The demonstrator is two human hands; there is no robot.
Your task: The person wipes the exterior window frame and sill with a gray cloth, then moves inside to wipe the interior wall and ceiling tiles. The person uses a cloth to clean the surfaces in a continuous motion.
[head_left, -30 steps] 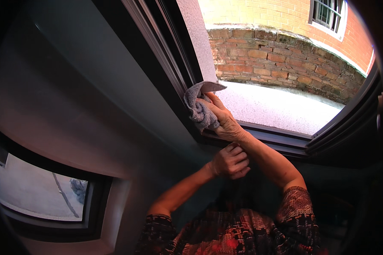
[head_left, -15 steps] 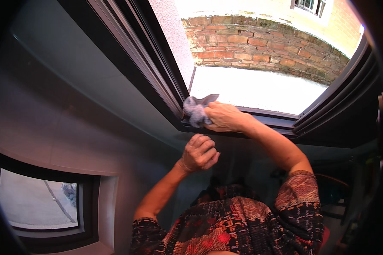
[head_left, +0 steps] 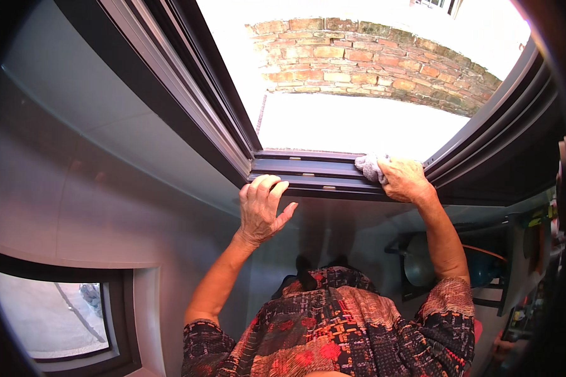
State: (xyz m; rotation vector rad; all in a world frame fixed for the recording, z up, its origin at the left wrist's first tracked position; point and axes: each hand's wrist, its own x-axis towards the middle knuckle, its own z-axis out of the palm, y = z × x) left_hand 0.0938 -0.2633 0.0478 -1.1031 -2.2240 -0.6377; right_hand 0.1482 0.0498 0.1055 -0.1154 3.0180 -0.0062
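A light grey cloth (head_left: 370, 168) is bunched under my right hand (head_left: 407, 180), whose fingers close round it. It lies on the dark sill track (head_left: 321, 168) of the window, toward the right end. My left hand (head_left: 261, 206) holds nothing. Its fingertips rest at the front edge of the sill by the left corner, with the thumb spread apart. The dark left window frame (head_left: 198, 81) with its pale grooves rises from that corner.
Outside the window stand a bright pavement (head_left: 358, 122) and a brick and stone wall (head_left: 352, 56). A smaller window (head_left: 50, 314) is at the lower left. On the right a dark rack (head_left: 415, 264) holds large balls beside shelves of small items.
My right hand has slid the cloth from the left corner along the sill to the right. My left hand has moved up to the sill edge and its curled fingers have opened.
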